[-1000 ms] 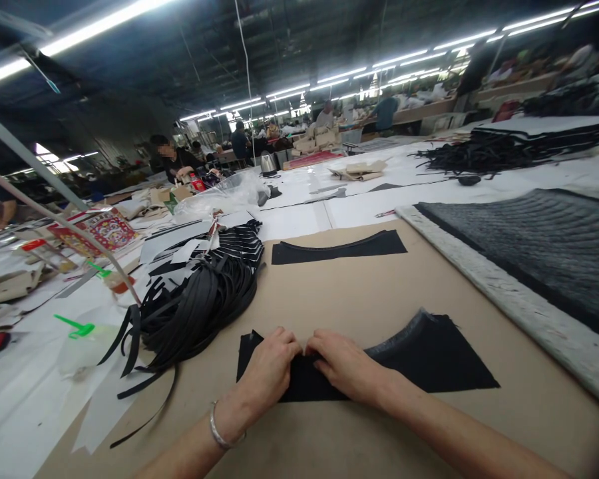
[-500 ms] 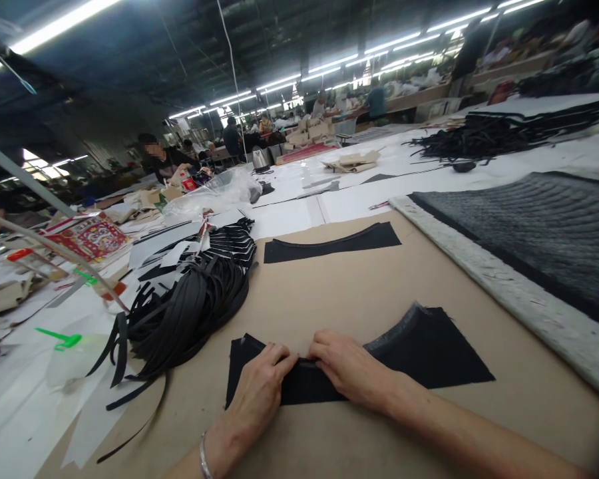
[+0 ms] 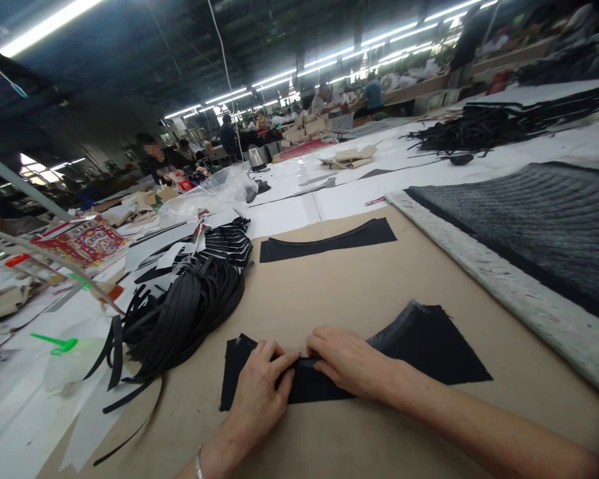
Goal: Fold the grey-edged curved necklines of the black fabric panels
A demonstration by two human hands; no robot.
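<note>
A black fabric piece [image 3: 429, 346] with a concave upper edge lies in front of me, and a greyish strip shows along that curve. My left hand [image 3: 262, 386] has its fingers bent onto the edge left of the middle, the thumb lower down against the cloth. Just to its right, my right hand [image 3: 347, 360] pinches the same edge, fingertips close to the left ones. What is between the fingertips is largely hidden. Farther back lies a similar curved black piece [image 3: 329, 243], untouched.
Tan sheeting [image 3: 299, 299] covers the work surface. On the left are a bundle of black strips [image 3: 190, 309] and a bottle with a green nozzle [image 3: 64, 362]. A pale board [image 3: 509, 299] carrying grey ribbed fabric [image 3: 529, 219] stands right. Other people sit far back.
My left hand has shifted slightly right along the fabric edge, and its thumb shows more clearly apart from the fingers. My right hand stays nearly in place. The view has shifted a little.
</note>
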